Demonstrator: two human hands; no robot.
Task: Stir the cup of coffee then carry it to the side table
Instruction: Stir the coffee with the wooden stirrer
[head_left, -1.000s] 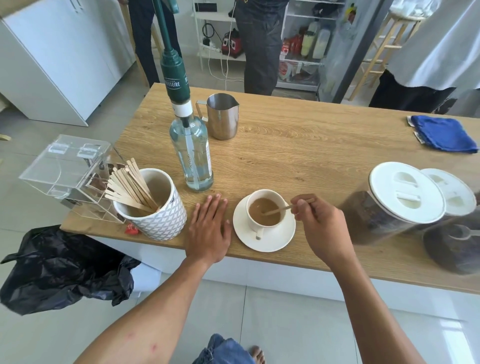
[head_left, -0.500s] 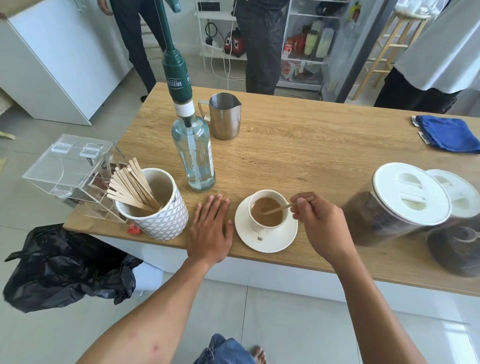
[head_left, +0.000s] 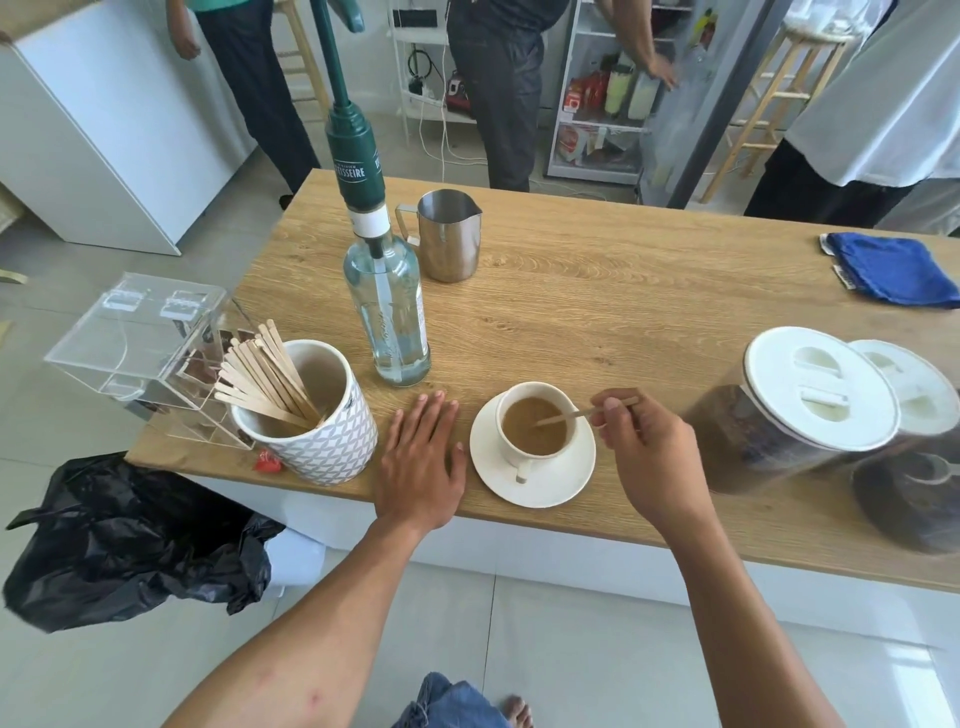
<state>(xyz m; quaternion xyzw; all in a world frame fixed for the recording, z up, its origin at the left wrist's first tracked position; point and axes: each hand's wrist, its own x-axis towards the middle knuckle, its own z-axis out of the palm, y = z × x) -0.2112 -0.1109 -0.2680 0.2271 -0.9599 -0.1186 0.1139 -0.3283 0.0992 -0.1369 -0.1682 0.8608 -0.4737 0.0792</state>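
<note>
A white cup (head_left: 519, 455) full of milky coffee stands on a white saucer (head_left: 563, 480) near the front edge of the wooden table (head_left: 623, 291). My right hand (head_left: 649, 457) is just right of the cup and pinches a thin wooden stir stick (head_left: 576, 414) whose tip dips into the coffee. My left hand (head_left: 421, 462) lies flat on the table to the left of the saucer, fingers straight, holding nothing.
Left of my left hand stand a patterned mug of wooden sticks (head_left: 317, 431), a clear acrylic box (head_left: 135, 338), a pump bottle (head_left: 387, 312) and a steel jug (head_left: 449, 236). Two white-lidded jars (head_left: 800, 405) stand right. A blue cloth (head_left: 893, 267) lies far right. People stand behind the table.
The stick's tip has shifted slightly within the coffee as my right hand moved a little. My left hand stays flat on the table and the cup stays on its saucer.
</note>
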